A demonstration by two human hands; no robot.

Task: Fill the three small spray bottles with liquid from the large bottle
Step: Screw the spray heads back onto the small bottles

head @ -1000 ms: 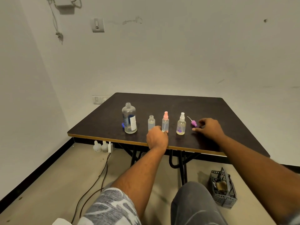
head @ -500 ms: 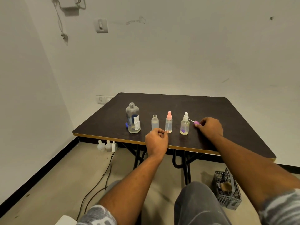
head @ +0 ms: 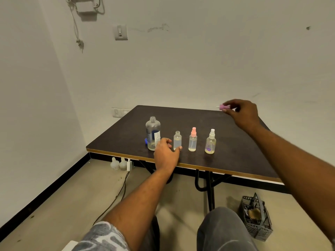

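**Q:** so where was everything sitting at that point?

**Me:** all four bottles stood upright in one row near the front edge of the worktop [head: 235, 151], toward its front left corner. From the left: the large bottle [head: 152, 135], neck open, just a little liquid in the bottom, with a blue cap [head: 146, 141] lying on the worktop at its left side. Then the uncapped small bottle [head: 177, 140], the pink-topped spray bottle [head: 192, 140] and the white-topped spray bottle [head: 210, 142], which had purple marks on it.

**Q:** and your hands?

**Me:** my left hand [head: 165, 154] was low at the front edge, fingers [head: 166, 141] loose and spread, poking in between the large bottle and the uncapped one. It held nothing. My thumb tip was right at that small bottle's base, though I couldn't tell if it touched. My right hand [head: 243, 113] was up over the far right corner, well apart from the row, pinching the purple spray top [head: 223, 107] between thumb and fingertips.
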